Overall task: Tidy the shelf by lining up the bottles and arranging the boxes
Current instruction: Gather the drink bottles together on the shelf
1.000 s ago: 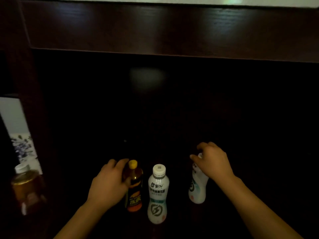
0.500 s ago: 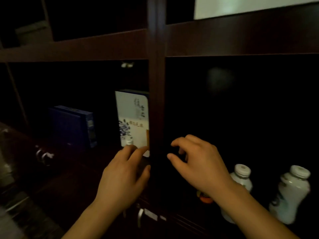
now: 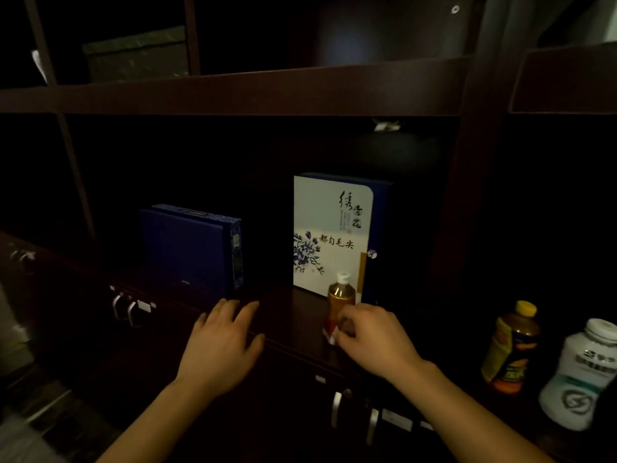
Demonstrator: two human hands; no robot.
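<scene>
In the left compartment a small amber bottle point(image 3: 340, 297) with a white cap stands in front of a tall white box point(image 3: 329, 228) printed with blue flowers. My right hand point(image 3: 372, 340) has its fingers curled round the bottle's lower part, covering its label. A dark blue box point(image 3: 192, 248) stands upright further left. My left hand point(image 3: 223, 344) hovers with straight fingers over the shelf's front edge, just right of the blue box and holding nothing. In the right compartment stand a yellow-capped amber bottle point(image 3: 510, 350) and a white bottle point(image 3: 581, 374).
A dark wooden upright point(image 3: 467, 168) divides the two compartments. Below the shelf are cabinet doors with metal handles point(image 3: 123, 307) and more handles point(image 3: 337, 409). A grey-green box point(image 3: 137, 55) sits on the upper shelf.
My view swung left from the bottle compartment to the box compartment. Both hands left the bottles on the right; my right hand now grips the small amber bottle, my left hand moved left.
</scene>
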